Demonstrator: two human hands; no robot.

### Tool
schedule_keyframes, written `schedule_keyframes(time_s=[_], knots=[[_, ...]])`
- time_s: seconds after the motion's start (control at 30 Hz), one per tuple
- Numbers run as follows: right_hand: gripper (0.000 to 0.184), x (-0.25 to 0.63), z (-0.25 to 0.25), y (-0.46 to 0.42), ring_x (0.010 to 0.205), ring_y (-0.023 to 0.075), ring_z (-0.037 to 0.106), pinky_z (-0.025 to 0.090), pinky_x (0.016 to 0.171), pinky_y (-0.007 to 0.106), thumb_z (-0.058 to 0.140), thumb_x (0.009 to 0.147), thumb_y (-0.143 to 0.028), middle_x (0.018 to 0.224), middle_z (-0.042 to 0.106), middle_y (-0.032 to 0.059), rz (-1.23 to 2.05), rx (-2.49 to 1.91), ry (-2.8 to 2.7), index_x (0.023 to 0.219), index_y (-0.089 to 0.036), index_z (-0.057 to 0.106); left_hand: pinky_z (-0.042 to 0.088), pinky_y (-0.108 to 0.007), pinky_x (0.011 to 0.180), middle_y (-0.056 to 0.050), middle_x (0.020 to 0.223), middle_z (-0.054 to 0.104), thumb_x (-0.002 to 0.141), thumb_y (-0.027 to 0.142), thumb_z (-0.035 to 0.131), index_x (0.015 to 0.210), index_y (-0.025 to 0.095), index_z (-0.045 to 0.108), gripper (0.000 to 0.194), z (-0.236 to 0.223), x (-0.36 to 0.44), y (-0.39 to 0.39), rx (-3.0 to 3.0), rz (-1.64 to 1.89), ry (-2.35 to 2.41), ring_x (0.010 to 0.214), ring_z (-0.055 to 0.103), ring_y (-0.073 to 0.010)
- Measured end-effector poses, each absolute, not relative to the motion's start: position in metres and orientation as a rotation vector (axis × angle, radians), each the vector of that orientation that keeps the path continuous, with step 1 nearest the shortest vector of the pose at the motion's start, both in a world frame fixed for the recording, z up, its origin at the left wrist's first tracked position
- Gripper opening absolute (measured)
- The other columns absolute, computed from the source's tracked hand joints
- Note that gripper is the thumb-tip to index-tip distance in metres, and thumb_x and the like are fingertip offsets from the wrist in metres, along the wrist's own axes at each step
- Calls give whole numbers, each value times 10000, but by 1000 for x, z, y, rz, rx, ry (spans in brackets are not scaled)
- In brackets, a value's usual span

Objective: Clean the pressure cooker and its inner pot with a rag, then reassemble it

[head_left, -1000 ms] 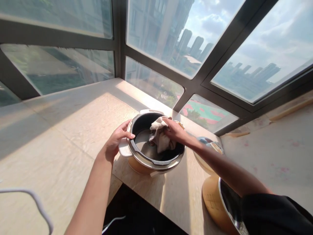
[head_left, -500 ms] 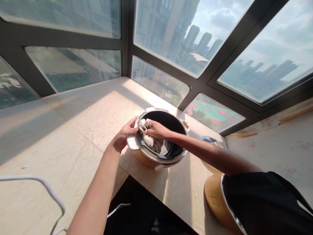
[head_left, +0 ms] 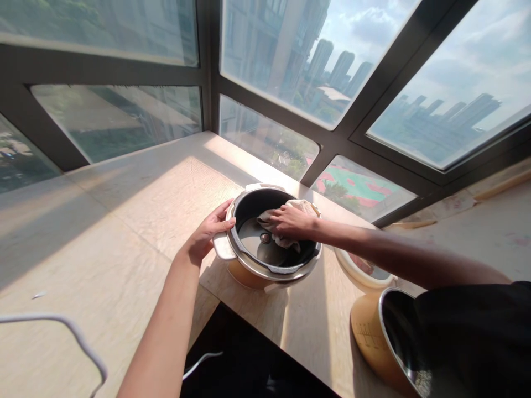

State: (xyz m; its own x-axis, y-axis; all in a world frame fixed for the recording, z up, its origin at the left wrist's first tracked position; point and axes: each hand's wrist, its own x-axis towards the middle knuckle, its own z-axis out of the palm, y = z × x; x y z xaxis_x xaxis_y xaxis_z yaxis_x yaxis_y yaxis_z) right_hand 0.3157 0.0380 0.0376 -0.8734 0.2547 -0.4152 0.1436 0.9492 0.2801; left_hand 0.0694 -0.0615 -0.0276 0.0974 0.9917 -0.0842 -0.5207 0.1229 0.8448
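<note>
A rice cooker body [head_left: 246,275] with a golden side, a white handle and a dark inside stands in front of me. My left hand [head_left: 213,228] grips its left rim, thumb over the top edge. Inside, at the right wall, my right hand [head_left: 294,222] presses a pale cloth [head_left: 269,219] whose folds bunch around the fingers. A small round metal knob [head_left: 265,237] shows in the middle of the cooker's floor. Part of the cloth hangs over the right rim.
At the lower right lies a golden inner pot [head_left: 367,337] on its side. Behind it is a round white-rimmed piece [head_left: 352,275], partly hidden by my arm. A white cord [head_left: 62,319] curves at left. Large windows [head_left: 269,138] border the stone sill [head_left: 124,221].
My right hand has moved the cloth from the left side of the cooker's inside across to the right wall. The left hand keeps its hold on the rim.
</note>
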Motion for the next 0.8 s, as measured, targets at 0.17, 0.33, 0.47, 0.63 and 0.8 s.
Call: schedule_keyframes(time_s=[0.17, 0.33, 0.47, 0.63, 0.8], knots=[[230, 290, 39, 70, 1003, 268, 550, 404, 775, 384, 513, 1055, -229, 1162, 666, 160, 509, 260, 2972, 1137, -180, 723, 581, -293, 864, -89, 1323, 710, 697, 293, 908, 1382, 244, 657, 731, -27, 70, -63, 769, 1277, 801, 1160, 689, -295], [269, 267, 29, 56, 1002, 251, 551, 412, 787, 399, 408, 1102, -227, 1216, 654, 150, 598, 24, 3187, 1229, -222, 646, 585, -300, 883, -111, 1311, 713, 713, 287, 893, 1413, 213, 611, 758, -29, 72, -63, 735, 1289, 760, 1134, 709, -296], [247, 267, 23, 37, 1177, 263, 554, 407, 867, 426, 417, 1105, -243, 1321, 640, 131, 580, -324, 3268, 1209, -259, 641, 595, -295, 843, -102, 1292, 723, 683, 263, 904, 1408, 221, 618, 780, -29, 74, -63, 676, 1309, 769, 1064, 730, -277], [308, 271, 33, 49, 1162, 275, 572, 417, 866, 430, 368, 1112, -243, 1338, 646, 136, 655, -225, 3185, 1230, -247, 653, 591, -306, 875, -108, 1314, 717, 702, 267, 886, 1423, 208, 613, 773, -27, 75, -64, 702, 1325, 788, 1086, 722, -276], [279, 287, 42, 54, 1038, 315, 609, 437, 770, 417, 448, 1044, -186, 1181, 685, 198, 556, 566, 2987, 1153, -180, 705, 577, -244, 793, -82, 1278, 733, 660, 233, 906, 1370, 204, 651, 755, -25, 73, -65, 702, 1319, 840, 968, 726, -206]])
